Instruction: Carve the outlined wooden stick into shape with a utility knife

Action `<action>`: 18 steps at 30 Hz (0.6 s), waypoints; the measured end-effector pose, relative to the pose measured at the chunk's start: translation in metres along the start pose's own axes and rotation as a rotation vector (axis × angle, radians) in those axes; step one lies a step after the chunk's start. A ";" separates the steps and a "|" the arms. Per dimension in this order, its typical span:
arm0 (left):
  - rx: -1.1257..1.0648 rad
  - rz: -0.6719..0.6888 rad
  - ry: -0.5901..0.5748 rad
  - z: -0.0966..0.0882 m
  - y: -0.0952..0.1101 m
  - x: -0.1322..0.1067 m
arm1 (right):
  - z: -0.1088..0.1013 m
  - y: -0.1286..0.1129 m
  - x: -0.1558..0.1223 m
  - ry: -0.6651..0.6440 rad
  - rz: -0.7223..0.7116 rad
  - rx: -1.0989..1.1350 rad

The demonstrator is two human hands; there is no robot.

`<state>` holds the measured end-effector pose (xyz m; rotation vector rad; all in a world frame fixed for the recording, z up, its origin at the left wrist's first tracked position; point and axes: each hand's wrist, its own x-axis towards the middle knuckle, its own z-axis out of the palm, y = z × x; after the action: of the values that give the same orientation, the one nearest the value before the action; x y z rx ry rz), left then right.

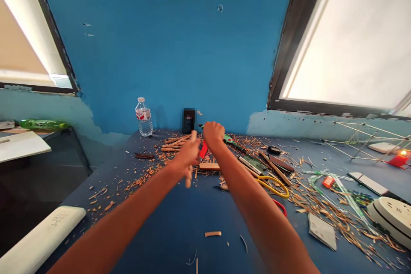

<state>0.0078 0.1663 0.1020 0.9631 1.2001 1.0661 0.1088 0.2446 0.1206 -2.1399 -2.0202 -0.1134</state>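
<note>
My left hand (189, 153) is wrapped round a pale wooden stick (189, 180) that stands nearly upright and shows above and below the fist. Just to its right, my right hand (214, 134) is closed on a red-handled knife (203, 150), whose tip points down towards the stick. Whether the blade touches the wood I cannot tell. Below the hands lies a flat wooden block (209, 166). Wood shavings (141, 181) are strewn around, and a pile of wooden sticks (175, 143) lies behind my left hand.
At the back stand a water bottle (144, 117) and a dark upright object (189, 120) with a blurred front. Yellow-handled scissors (274, 186), a round white device (391, 220) and a stick frame (366, 141) lie to the right. A long white object (41, 239) is at front left.
</note>
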 end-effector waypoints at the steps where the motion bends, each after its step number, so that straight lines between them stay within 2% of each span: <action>1: 0.002 0.002 -0.065 0.006 -0.004 -0.013 | -0.001 0.012 0.003 0.011 0.028 0.038; 5: -0.008 0.067 -0.377 0.013 -0.003 -0.058 | -0.005 0.068 0.009 0.050 0.098 0.208; 9: -0.056 0.139 -0.630 0.000 0.016 -0.075 | -0.012 0.108 -0.010 0.100 0.013 0.391; 13: -0.074 0.170 -0.699 -0.011 0.026 -0.081 | -0.027 0.117 -0.055 0.201 -0.153 0.554; 18: -0.097 0.229 -0.667 -0.014 0.029 -0.093 | -0.053 0.104 -0.111 0.314 -0.399 0.625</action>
<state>-0.0134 0.0835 0.1499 1.2683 0.4959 0.8608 0.2090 0.1203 0.1424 -1.2531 -1.9296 0.1075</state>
